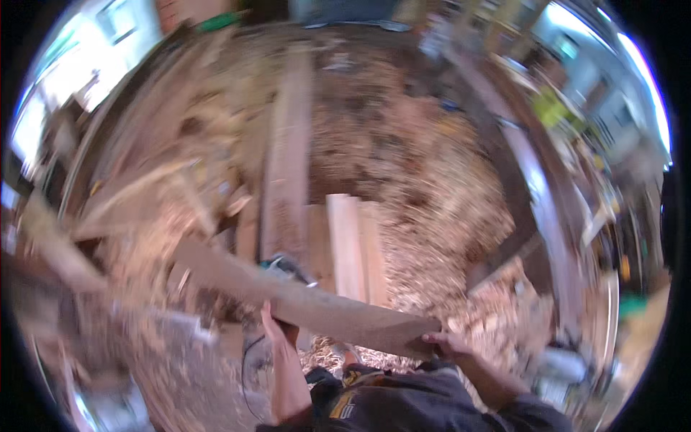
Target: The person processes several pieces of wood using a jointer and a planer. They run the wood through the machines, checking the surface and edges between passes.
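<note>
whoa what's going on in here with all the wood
A person is holding a long wooden board crosswise in front of them, the left hand gripping its near edge and the right hand at its end. Below lie stacked planks and a floor thick with wood shavings. The picture is motion-blurred, so finer detail is unclear.

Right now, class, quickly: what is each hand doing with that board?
Left hand: closed on the near edge of the wooden board, partway along it.
Right hand: gripping the board's right end, fingers over its edge.
</note>
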Tool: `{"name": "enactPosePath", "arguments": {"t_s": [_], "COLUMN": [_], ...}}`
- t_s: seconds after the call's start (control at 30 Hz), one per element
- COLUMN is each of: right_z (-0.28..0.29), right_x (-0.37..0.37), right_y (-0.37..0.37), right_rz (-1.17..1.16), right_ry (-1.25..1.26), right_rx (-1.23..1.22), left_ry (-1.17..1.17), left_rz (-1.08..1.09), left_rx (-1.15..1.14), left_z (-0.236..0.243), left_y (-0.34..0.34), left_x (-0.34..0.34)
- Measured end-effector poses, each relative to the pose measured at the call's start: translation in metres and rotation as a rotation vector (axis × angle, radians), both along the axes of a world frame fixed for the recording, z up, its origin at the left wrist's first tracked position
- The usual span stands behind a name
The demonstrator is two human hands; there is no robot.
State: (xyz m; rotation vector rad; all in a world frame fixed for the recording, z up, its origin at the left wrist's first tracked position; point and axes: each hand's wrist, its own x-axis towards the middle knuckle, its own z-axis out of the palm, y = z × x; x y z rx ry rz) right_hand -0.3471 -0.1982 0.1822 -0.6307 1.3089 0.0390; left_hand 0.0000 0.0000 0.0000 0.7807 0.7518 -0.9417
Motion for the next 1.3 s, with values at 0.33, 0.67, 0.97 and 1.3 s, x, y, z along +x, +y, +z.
{"name": "enactPosePath", "arguments": {"t_s": [0.33,0.67,0.97,1.3], "right_z": [-0.180,-0.221,-0.243,-0.195], "right_x": [-0.215,-0.417,-0.490,-0.598], "right_y": [-0.027,0.046,-0.022,-0.216], "right_rz": [-0.847,-1.489,-2.083,-1.790], "right_ry": [-0.237,-0.293,-0.217,-0.082], "right_rx": [-0.234,-0.514,-0.430,-0.257], "left_ry": [-0.305,-0.299,-0.742,-1.549], "left_rz": [-0.549,-1.079,-1.427,-1.510], "left_rx": [-0.188,-0.064,-0.132,-0.016], "left_z": [-0.027,-0.027,-0.015,-0.035], "left_y": [-0.284,-0.466,-0.610,-0.787], "left_x": [-0.163,-0.489,-0.727,-0.879]}}
